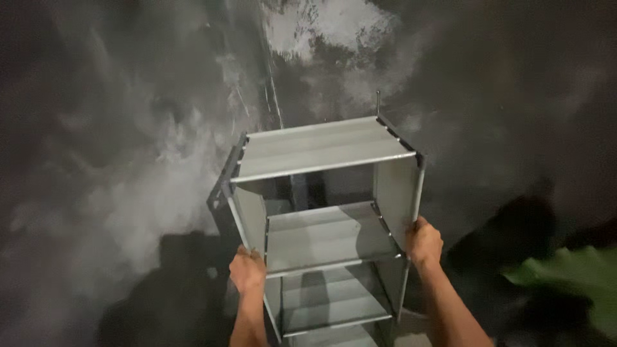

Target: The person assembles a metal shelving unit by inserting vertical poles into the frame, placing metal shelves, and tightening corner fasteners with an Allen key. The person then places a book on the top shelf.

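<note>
A grey sheet-metal frame [321, 149] with several flat slats across it, like a damper or a shelf box, stands upright in front of me on a dark wet floor. My left hand [247, 270] grips its left side wall, fingers wrapped around the edge. On the opposite side wall, at about the same height, my right hand [424, 242] is clamped around the edge. Both forearms reach up from the bottom of the view. A thin rod [378, 103] sticks up from the frame's far right corner.
The dark concrete floor [116, 180] is patchy with pale wet or dusty smears. A seam or groove [273, 90] runs away behind the frame. A green blurred object [572, 276] lies at the lower right, next to a black shape [514, 238].
</note>
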